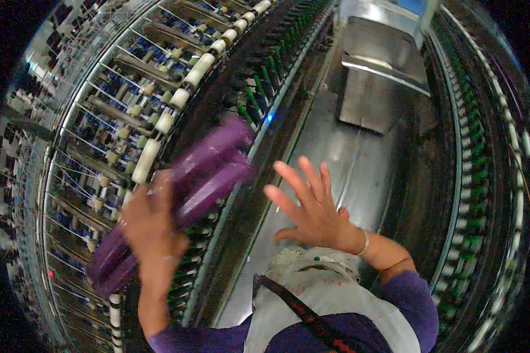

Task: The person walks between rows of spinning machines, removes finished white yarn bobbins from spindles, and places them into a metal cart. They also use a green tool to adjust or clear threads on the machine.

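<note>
On the left, my left hand (153,220) is wrapped over a pair of long, shiny purple tubes (212,188), blurred by motion. They slant from lower left to upper right, above the edge of the spinning machine. My palm and fingers cover their middle, so whether more tubes lie beneath is hidden. My right hand (315,212) hovers over the metal aisle floor, fingers spread and nothing in it. It is apart from the tubes.
A spinning machine (135,109) with white rollers runs along my left, with green spindles (265,82) beside it. Another row of green spindles (468,141) lines the right. A metal box-like unit (383,53) stands in the aisle ahead. Metal sheeting (312,141) covers the floor.
</note>
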`<state>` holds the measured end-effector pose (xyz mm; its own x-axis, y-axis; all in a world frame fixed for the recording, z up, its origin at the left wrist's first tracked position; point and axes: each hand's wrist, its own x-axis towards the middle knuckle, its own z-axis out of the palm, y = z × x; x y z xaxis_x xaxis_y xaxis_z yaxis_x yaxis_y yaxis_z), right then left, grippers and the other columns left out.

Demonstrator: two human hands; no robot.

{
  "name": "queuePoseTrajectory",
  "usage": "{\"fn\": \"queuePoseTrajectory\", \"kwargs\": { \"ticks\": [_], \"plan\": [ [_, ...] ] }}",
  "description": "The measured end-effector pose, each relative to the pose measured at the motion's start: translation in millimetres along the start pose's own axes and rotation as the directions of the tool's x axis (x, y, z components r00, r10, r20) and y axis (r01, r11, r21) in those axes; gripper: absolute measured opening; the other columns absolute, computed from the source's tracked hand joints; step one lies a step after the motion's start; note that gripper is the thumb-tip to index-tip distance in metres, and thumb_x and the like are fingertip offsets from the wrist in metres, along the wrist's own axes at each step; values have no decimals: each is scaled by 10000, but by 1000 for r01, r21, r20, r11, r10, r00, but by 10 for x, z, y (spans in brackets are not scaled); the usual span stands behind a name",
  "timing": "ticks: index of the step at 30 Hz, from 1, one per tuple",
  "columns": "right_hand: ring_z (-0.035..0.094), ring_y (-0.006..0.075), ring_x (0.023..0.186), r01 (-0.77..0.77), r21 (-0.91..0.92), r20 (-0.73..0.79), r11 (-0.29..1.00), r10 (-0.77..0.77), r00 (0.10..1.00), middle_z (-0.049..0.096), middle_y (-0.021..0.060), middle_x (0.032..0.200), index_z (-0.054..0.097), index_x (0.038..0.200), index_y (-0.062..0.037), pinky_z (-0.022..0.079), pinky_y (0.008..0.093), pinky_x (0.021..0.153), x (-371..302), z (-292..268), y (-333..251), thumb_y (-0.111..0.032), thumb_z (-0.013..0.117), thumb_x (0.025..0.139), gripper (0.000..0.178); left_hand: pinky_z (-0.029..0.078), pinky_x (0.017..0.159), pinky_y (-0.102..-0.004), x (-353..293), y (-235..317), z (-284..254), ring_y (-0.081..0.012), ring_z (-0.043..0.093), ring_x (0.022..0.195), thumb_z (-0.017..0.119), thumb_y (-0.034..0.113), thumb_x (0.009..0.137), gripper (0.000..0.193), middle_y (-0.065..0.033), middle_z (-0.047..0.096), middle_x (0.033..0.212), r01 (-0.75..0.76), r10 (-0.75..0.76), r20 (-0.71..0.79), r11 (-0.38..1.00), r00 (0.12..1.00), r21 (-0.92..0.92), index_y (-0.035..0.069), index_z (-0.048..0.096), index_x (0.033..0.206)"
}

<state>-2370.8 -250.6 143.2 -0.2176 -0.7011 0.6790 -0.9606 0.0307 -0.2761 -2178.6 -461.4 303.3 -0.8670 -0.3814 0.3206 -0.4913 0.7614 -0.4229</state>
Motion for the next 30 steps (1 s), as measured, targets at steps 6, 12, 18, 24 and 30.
{"fn": "queuePoseTrajectory", "kwargs": {
  "ticks": [6, 12, 18, 24, 30],
  "plan": [
    [474, 413, 1160, -106, 5, 438, 994, 93, 894, 475, 198, 1266, 369, 1472, -156, 339, 566, 1031, 242, -709, 1873, -205, 841, 562, 1026, 430, 847, -417, 1631, 2113, 559, -331, 533, 957, 728, 111, 634, 792, -146, 518, 1010, -508, 545, -29, 759, 838, -408, 59, 442, 1371],
    [474, 362, 1192, -680, 152, 559, 717, 505, 658, 475, 169, 1302, 260, 1487, -100, 362, 444, 1059, -867, -640, 3262, -146, 871, 437, 1215, 467, 909, -455, 2351, 3611, 1143, -351, 555, 1090, 609, 154, 789, 569, -150, 575, 1182, -682, 287, -619, 291, 731, -671, 111, 514, 1348],
    [567, 229, 1086, -795, 467, 777, -388, 608, 160, 537, 103, 1231, 145, 1546, -141, 484, 330, 921, -1425, -583, 3578, -37, 721, 620, 1095, 378, 1019, -444, 2190, 3967, 2687, -354, 497, 1187, 628, 247, 867, 468, -157, 537, 1306, -13, 356, 70, 226, 932, -974, 74, 555, 1296],
    [612, 239, 1056, -411, 813, 558, -412, 753, 350, 597, 114, 1200, 358, 1448, -66, 512, 383, 902, -1080, -839, 4660, -136, 701, 671, 852, 336, 1056, -494, 1753, 3918, 3799, -315, 447, 1282, 608, 198, 850, 508, -73, 476, 1439, 171, 807, 86, -18, 584, -985, 202, 553, 1355],
    [568, 250, 1131, -755, 538, 296, 374, 755, 585, 609, 100, 1184, 551, 1220, -47, 436, 391, 1015, -598, -1607, 6085, -167, 677, 800, 455, 360, 1016, -513, 2470, 4454, 3893, -315, 477, 1218, 722, 216, 700, 409, -54, 524, 1348, -222, 778, 176, 375, 603, -900, 238, 658, 1104]
  ]
}}
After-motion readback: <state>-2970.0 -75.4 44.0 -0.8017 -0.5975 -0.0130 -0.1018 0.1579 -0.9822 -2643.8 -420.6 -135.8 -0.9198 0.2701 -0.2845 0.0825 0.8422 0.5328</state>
